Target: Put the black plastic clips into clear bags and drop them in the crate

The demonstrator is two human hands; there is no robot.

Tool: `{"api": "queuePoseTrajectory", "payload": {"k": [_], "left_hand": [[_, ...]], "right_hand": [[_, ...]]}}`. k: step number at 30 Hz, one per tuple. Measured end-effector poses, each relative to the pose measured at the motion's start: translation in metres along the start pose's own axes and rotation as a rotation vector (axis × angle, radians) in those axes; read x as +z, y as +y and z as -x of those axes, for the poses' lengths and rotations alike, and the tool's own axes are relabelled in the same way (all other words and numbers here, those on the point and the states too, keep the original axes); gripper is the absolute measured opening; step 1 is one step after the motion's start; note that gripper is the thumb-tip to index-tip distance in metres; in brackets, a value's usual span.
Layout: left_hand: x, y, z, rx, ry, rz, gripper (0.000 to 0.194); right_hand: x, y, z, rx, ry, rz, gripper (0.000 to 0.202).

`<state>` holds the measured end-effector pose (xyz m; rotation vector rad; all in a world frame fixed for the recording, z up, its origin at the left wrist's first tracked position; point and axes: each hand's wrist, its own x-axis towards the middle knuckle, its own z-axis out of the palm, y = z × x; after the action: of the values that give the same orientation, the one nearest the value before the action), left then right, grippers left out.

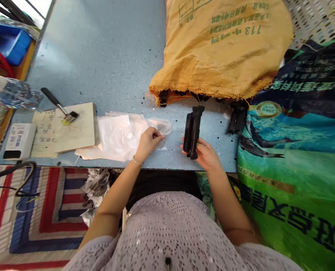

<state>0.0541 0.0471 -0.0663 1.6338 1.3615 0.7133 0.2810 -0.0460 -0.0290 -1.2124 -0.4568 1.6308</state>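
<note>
My right hand (208, 153) grips the lower end of a long black plastic part (194, 126), which stands up over the table near its front edge. With thumb and forefinger pressed together, my left hand (149, 143) pinches the edge of a clear plastic bag (161, 126). That bag lies at the right end of a pile of clear bags (115, 133). Another black part (236, 118) rests on the table to the right. More black pieces show at the mouth of the yellow woven sack (226, 49).
A green and blue sack (294, 158) stands along the right side. On the left are a brush (56, 101) on a notepad (84, 131), a white box (19, 141) and a plastic bottle (13, 92). Below the table sits a striped bag (46, 210).
</note>
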Motion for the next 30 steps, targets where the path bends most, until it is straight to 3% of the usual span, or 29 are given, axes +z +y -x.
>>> {"api": "queuePoseTrajectory", "payload": {"k": [6,11,14,18,21,24,27,30], "left_hand": [[-0.008,-0.003,0.008,-0.112,0.019,0.373,0.026],[-0.012,0.000,0.010,-0.176,0.115,0.561,0.032],[-0.009,0.004,0.011,-0.137,0.131,0.558,0.030],[-0.001,0.007,0.012,-0.061,0.110,0.489,0.031],[-0.008,0.002,0.016,-0.030,0.076,0.456,0.025],[-0.023,-0.003,0.020,0.095,0.112,0.144,0.005],[-0.031,-0.005,0.019,0.223,0.135,-0.245,0.032],[-0.029,-0.002,0.016,0.268,0.132,-0.297,0.041]], "right_hand": [[0.042,0.010,-0.038,0.100,-0.230,-0.035,0.032],[0.044,0.007,-0.034,-0.045,-0.069,-0.010,0.033],[0.043,0.004,-0.021,-0.024,-0.127,-0.015,0.034],[0.053,0.011,-0.030,0.085,-0.292,-0.008,0.032],[0.054,0.015,-0.044,0.109,-0.251,-0.040,0.029],[0.044,0.014,-0.049,0.110,-0.183,-0.047,0.030],[0.030,0.009,-0.044,0.097,-0.149,-0.001,0.030],[0.019,0.000,-0.028,0.012,-0.041,0.087,0.032]]}}
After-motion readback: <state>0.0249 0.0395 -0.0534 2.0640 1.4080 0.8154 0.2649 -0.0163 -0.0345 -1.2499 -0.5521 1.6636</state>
